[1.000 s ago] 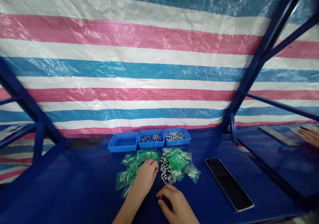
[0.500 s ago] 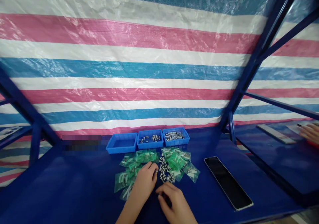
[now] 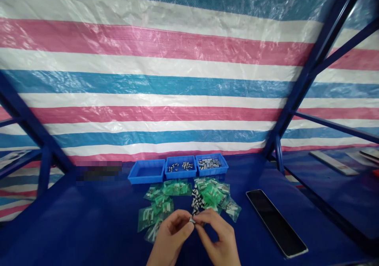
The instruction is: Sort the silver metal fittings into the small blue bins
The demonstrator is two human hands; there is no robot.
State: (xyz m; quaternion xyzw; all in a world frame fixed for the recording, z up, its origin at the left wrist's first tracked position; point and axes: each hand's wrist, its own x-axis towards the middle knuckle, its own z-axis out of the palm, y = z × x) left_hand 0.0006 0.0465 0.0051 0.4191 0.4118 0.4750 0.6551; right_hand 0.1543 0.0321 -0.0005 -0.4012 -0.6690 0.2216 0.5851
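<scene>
My left hand and my right hand meet above the blue table top, with the fingertips of both pinching a small silver metal part. Just beyond them lies a loose heap of similar metal parts. Small green-tinted plastic bags holding metal parts are spread on both sides of the heap. More bags lie under and beside my left hand. Part of the pile is hidden behind my fingers.
Three blue plastic trays stand in a row behind the bags: the left one shows no parts, the middle one holds a few, the right one holds more. A long black glass panel lies to the right. Striped tarpaulin and blue steel bars surround the table.
My right hand has risen from the table's near side to meet my left hand, and both now pinch the metal part. The other person's hand at the far right has left view.
</scene>
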